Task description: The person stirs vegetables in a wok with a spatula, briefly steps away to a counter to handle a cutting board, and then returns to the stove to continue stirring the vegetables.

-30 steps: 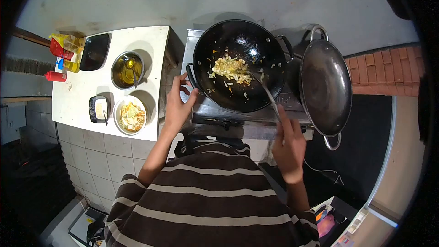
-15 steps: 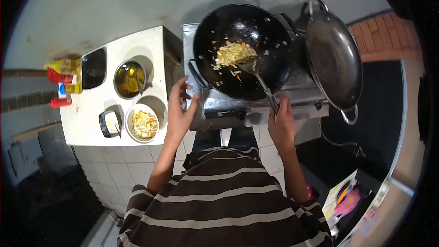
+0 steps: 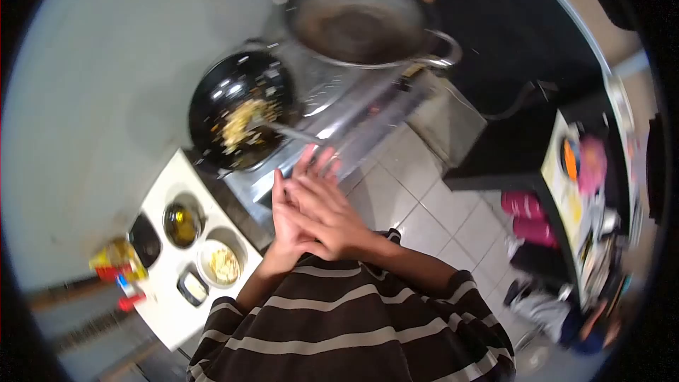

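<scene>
My left hand and my right hand touch each other in front of my striped shirt, palms together, fingers apart and holding nothing. Just beyond them a black wok sits on the metal stove, with chopped food in it. A metal spatula rests in the wok, its handle pointing toward my fingertips. The image is slightly blurred.
A wide metal pan stands at the stove's far right. On the white table are an oil pot, a bowl of shreds, a small black dish and packets. Another person is at lower right.
The view has turned, swinging the stove and table round. My right hand has let go of the spatula, which stays in the wok, and both hands have come together.
</scene>
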A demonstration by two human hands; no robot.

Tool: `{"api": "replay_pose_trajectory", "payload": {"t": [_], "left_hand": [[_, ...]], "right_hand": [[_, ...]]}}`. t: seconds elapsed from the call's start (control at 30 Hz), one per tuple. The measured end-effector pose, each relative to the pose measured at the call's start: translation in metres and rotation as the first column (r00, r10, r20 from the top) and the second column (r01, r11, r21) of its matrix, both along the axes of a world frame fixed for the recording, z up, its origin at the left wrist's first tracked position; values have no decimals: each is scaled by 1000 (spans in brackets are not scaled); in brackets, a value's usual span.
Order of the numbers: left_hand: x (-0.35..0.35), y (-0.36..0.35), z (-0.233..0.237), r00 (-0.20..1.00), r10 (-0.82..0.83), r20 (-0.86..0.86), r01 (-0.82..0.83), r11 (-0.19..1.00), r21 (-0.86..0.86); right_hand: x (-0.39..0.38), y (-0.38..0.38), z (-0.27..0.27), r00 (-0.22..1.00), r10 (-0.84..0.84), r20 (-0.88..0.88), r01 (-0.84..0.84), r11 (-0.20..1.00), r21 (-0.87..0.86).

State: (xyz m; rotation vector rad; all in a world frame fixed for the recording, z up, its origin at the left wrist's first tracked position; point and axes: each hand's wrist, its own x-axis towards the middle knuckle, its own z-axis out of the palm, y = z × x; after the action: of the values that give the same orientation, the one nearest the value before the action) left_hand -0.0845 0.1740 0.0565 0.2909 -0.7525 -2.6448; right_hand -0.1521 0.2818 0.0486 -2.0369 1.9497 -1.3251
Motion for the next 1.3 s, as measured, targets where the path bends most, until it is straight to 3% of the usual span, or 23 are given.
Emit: {"api": "replay_pose_trajectory", "payload": {"t": [0.03,0.1,0.2,0.3,0.43,0.5,0.6,0.7,0.9,0.97,1.03,1.1,1.23,1.3], "left_hand": [[-18,10,-3,964,-241,-114,258,951,171],[-47,40,-9,962,-258,-88,272,932,238],[-86,108,0,962,-274,1,273,959,80],[-111,212,-12,850,-527,10,525,848,65],[-128,346,-20,825,-553,122,566,804,-184],[-134,399,-30,790,-599,131,613,771,-171],[-146,458,-39,744,-618,255,645,763,-35],[-175,477,-41,710,-674,206,693,721,-29],[-279,515,-52,665,-717,207,736,677,-17],[-319,538,-63,622,-755,209,779,623,-70],[-350,570,-57,573,-779,255,816,572,-86],[-375,600,-50,478,-829,291,878,452,-155],[-415,648,-21,329,-925,191,919,268,-289],[-432,664,-20,277,-930,243,931,198,-307]], "right_hand": [[3,16,-5,996,-69,57,64,994,90],[-5,64,-2,976,-210,57,202,972,119],[-2,159,-10,906,-412,97,395,906,153],[10,255,0,797,-576,178,538,813,221],[22,355,8,605,-744,283,691,668,277],[14,391,4,459,-821,339,793,550,261],[-5,435,9,383,-855,351,831,484,274],[-23,459,8,328,-869,370,856,439,272],[-88,516,6,373,-850,371,821,489,295],[-116,539,9,366,-863,348,833,471,292],[-143,562,14,315,-839,443,835,467,290],[-167,585,20,277,-852,445,861,425,278],[-208,639,31,111,-816,568,903,322,286],[-224,662,29,-39,-823,566,923,188,336]]}}
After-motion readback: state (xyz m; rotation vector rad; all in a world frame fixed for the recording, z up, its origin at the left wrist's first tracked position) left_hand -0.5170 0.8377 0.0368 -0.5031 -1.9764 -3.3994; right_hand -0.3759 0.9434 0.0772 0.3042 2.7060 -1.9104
